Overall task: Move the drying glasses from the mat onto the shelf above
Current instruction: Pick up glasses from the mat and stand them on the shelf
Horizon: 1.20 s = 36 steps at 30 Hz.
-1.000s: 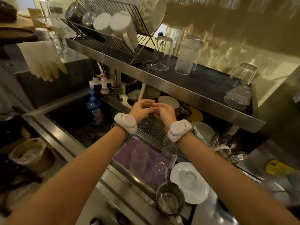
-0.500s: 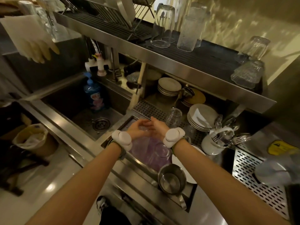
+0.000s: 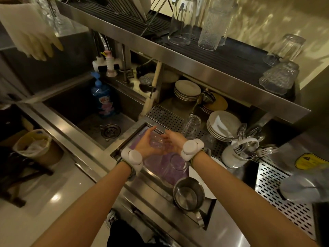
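A purple drying mat [image 3: 160, 168] lies in a recessed steel tray by the sink. A clear glass [image 3: 156, 142] stands at its far end. My left hand [image 3: 144, 144] and my right hand [image 3: 173, 141] cup it from either side, fingers curved against it. A second clear glass [image 3: 178, 163] stands on the mat nearer to me. A third glass [image 3: 191, 124] stands behind on the perforated drainer. The steel shelf [image 3: 204, 72] above has a dark ribbed liner and holds upturned tall glasses [image 3: 179, 22] in the middle and textured tumblers [image 3: 279, 77] at its right end.
A sink [image 3: 92, 111] with a blue soap bottle [image 3: 103, 98] lies to the left. Stacked white plates [image 3: 222, 127], a cutlery holder [image 3: 238, 154], a steel jug [image 3: 189, 193] and a white plate [image 3: 208, 175] crowd the right of the mat. The shelf's front edge overhangs the plates.
My hands came down from under the shelf edge to the mat and now sit around the far glass. The view has tilted down and moved closer.
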Motion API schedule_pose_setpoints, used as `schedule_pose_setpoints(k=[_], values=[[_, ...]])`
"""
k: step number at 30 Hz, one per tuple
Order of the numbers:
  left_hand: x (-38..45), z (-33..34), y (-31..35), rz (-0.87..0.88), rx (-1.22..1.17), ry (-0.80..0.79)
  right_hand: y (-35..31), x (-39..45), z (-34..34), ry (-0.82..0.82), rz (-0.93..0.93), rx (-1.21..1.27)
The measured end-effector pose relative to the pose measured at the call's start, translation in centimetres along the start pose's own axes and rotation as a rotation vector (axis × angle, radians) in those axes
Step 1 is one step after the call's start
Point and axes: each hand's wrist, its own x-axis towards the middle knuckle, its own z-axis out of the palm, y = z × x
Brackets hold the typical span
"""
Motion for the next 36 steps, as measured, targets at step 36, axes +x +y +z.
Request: schedule_pose_setpoints(k=[36], values=[[2.4,-4.7,21.3,0.490,0.067,0.183,-12.6,-5.1,-2.2,-0.241,-0.599,-0.057]])
